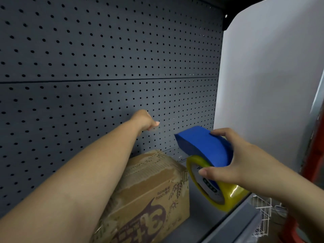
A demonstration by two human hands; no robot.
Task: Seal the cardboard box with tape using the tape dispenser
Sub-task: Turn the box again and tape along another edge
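Head view. The right hand [233, 162], at lower right of the frame, grips the tape dispenser [206, 151], fingers over its blue hood and thumb against the yellow tape roll [217, 188]. The dispenser is held in the air, just right of the cardboard box [149, 193], which sits at lower centre on a grey shelf [203, 211] against the pegboard [105, 58]. The left hand [145, 121] reaches past the box toward the pegboard, fingers curled; whether it pinches a tape end cannot be told. No strip is visible between dispenser and box. Likely hazards: with neither hand steadying the box, pressing tape down may slide it; a slack strip may wrinkle or stick to itself; the pegboard behind limits the stroke.
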